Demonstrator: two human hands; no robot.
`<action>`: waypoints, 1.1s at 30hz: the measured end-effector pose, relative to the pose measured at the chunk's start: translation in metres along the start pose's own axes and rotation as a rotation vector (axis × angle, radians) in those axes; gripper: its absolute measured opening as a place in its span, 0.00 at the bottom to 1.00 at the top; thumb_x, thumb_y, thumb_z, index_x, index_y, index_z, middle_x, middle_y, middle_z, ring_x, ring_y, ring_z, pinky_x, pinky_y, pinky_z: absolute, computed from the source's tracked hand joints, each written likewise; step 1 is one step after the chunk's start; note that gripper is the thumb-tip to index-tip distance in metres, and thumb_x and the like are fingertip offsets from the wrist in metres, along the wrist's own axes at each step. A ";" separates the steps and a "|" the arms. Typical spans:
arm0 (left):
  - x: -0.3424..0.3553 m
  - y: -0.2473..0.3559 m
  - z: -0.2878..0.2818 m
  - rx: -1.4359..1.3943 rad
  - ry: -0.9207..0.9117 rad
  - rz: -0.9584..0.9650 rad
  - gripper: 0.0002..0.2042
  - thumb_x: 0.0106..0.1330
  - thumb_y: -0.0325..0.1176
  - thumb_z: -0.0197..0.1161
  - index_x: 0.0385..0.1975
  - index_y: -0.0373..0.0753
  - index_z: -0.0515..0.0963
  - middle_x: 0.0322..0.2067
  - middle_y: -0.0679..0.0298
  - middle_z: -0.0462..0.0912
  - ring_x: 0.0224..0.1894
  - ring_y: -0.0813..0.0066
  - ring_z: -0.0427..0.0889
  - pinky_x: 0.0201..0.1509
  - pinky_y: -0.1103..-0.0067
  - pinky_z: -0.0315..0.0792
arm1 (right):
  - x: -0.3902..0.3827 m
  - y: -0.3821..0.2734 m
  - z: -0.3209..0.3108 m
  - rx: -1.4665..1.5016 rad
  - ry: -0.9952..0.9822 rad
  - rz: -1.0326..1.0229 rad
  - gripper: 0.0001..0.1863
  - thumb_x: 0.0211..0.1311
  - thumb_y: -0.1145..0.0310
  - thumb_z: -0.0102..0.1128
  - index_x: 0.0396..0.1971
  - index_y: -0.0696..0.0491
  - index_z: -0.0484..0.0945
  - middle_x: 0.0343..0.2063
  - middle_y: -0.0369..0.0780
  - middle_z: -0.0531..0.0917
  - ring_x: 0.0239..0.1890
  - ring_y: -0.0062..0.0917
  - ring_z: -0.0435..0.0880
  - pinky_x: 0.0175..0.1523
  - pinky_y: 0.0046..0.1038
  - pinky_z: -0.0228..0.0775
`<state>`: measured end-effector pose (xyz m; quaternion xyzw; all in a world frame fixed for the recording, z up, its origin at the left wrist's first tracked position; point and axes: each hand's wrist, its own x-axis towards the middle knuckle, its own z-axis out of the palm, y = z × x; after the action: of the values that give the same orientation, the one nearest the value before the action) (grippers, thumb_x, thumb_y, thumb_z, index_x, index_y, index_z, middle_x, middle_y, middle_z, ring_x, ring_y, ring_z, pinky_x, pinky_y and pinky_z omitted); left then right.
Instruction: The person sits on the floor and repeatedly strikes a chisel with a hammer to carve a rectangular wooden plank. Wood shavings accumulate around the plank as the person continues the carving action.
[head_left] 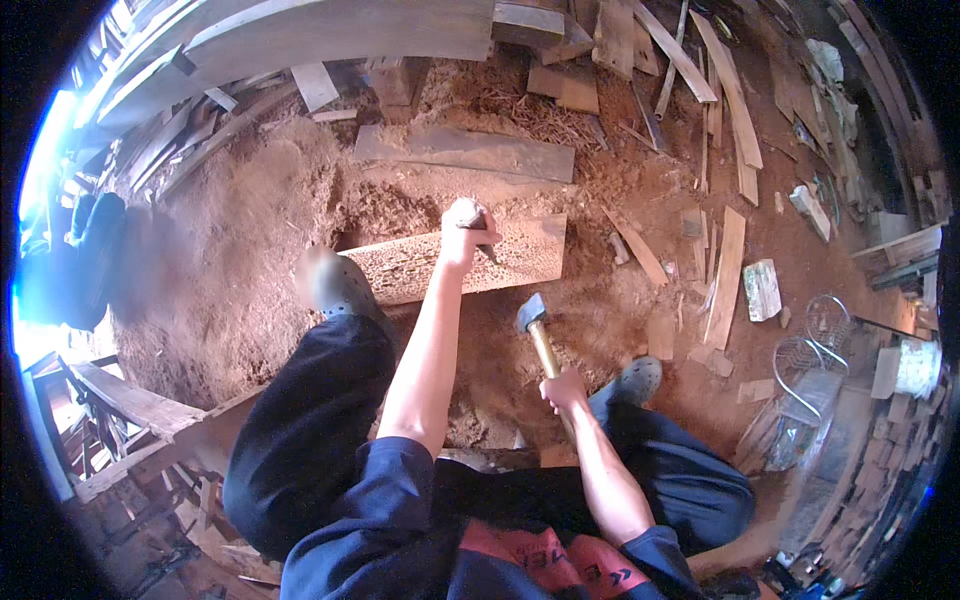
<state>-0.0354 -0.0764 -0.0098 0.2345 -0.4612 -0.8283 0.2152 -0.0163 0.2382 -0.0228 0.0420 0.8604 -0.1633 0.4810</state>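
A wooden plank lies on the ground before me, its face covered with many small dents and gouges. My left hand is closed around a dark chisel, whose lower end points down at the plank toward its right part. My right hand grips the wooden handle of a hammer. The hammer head is just off the near edge of the plank, apart from the chisel. At the plank's left end rests my left shoe.
Behind the plank lies a long grey board on reddish, sawdust-covered ground. Offcuts and strips are scattered to the right, near a wire basket. Stacked boards line the far side. At the left a dark-clothed person shows.
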 end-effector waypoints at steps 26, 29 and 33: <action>-0.036 0.088 0.111 0.216 0.249 0.256 0.11 0.35 0.17 0.64 0.17 0.39 0.71 0.18 0.70 0.73 0.22 0.81 0.71 0.27 0.83 0.65 | 0.000 -0.043 -0.029 0.172 0.007 -0.030 0.08 0.40 0.73 0.54 0.14 0.64 0.74 0.08 0.43 0.74 0.09 0.27 0.75 0.15 0.30 0.69; -0.028 0.082 0.080 0.338 0.324 0.299 0.10 0.36 0.18 0.64 0.17 0.39 0.71 0.17 0.71 0.73 0.21 0.81 0.71 0.27 0.83 0.64 | 0.005 -0.039 -0.026 0.250 -0.020 -0.124 0.07 0.38 0.74 0.55 0.14 0.63 0.74 0.08 0.43 0.74 0.09 0.27 0.74 0.14 0.31 0.69; -0.027 0.040 0.040 0.344 0.247 0.223 0.10 0.37 0.17 0.63 0.17 0.38 0.71 0.17 0.70 0.73 0.22 0.81 0.72 0.27 0.82 0.66 | 0.007 -0.044 -0.024 0.232 0.004 -0.039 0.06 0.39 0.76 0.56 0.13 0.63 0.72 0.09 0.42 0.74 0.08 0.25 0.72 0.12 0.29 0.65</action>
<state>-0.0322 -0.0537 0.0487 0.3148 -0.5888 -0.6736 0.3171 -0.0495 0.2036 -0.0060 0.0809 0.8372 -0.2712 0.4680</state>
